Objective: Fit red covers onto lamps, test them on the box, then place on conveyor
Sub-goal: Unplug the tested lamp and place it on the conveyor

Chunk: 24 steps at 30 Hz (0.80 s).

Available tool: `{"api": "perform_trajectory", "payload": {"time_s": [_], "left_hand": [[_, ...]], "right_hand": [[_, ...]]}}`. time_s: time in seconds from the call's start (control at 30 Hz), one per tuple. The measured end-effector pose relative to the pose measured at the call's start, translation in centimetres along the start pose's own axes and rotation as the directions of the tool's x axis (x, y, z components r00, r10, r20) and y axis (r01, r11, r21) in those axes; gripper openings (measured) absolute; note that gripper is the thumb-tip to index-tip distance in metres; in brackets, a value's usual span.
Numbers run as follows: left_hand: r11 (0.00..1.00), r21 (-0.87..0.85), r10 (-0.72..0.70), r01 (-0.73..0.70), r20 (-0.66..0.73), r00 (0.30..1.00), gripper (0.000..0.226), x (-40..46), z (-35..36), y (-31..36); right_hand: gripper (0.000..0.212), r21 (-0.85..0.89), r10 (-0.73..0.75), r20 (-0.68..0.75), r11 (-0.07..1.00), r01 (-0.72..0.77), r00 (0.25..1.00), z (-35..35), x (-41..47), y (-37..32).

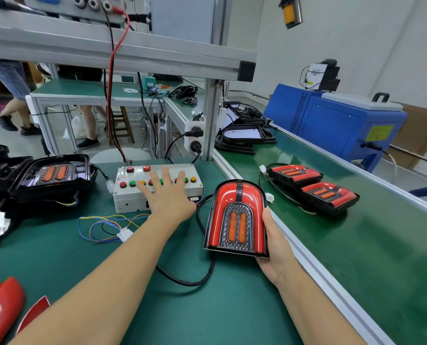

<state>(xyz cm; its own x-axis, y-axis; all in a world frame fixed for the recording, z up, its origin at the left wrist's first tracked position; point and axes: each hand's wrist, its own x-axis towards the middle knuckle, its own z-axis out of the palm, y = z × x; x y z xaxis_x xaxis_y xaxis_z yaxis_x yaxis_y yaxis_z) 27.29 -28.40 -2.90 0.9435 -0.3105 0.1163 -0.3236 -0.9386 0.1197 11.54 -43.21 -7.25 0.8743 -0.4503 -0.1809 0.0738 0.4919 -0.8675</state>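
Seen from the head camera at a lamp assembly station, a person's left hand lies spread, fingers straight, across the row of coloured buttons on the grey test box, while the right hand cups a lamp with its red cover fitted from beneath and along its right edge, holding it upright and facing the camera just right of the box; the two hands are apart, with the lamp's black cable looping across the green table between them. The lamp does not appear lit, so the test seems only to be starting. Two finished lamps already rest on the conveyor to the right, an uncovered lamp waits at left, and spare red covers lie at the lower left corner. To do this step well, the person would likely press the buttons one at a time, keep the lens turned toward the eyes so each segment can be checked, and hold the lamp steady so the cable is not tugged from its plug before the lamp goes over to the belt
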Motion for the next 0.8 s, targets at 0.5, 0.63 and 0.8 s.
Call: {"api": "perform_trajectory", "payload": {"time_s": [0.5, 0.63, 0.8], "left_hand": [[0.973, 0.203, 0.118, -0.109, -0.032, 0.992, 0.077, 0.64, 0.37, -0.44], [0.970, 0.214, 0.121, -0.115, -0.015, 0.993, 0.076, 0.82, 0.03, -0.45], [0.969, 0.217, 0.125, -0.120, -0.008, 0.992, 0.076, 0.79, -0.11, -0.41]], "right_hand": [[0.046, -0.013, -0.010, -0.031, 1.000, 0.009, 0.999, -0.17, 0.20, 0.02], [0.044, -0.015, -0.010, -0.031, 1.000, 0.009, 0.999, -0.10, 0.27, -0.04], [0.047, -0.028, -0.015, -0.032, 1.000, 0.014, 0.999, -0.11, 0.31, 0.01]]}}
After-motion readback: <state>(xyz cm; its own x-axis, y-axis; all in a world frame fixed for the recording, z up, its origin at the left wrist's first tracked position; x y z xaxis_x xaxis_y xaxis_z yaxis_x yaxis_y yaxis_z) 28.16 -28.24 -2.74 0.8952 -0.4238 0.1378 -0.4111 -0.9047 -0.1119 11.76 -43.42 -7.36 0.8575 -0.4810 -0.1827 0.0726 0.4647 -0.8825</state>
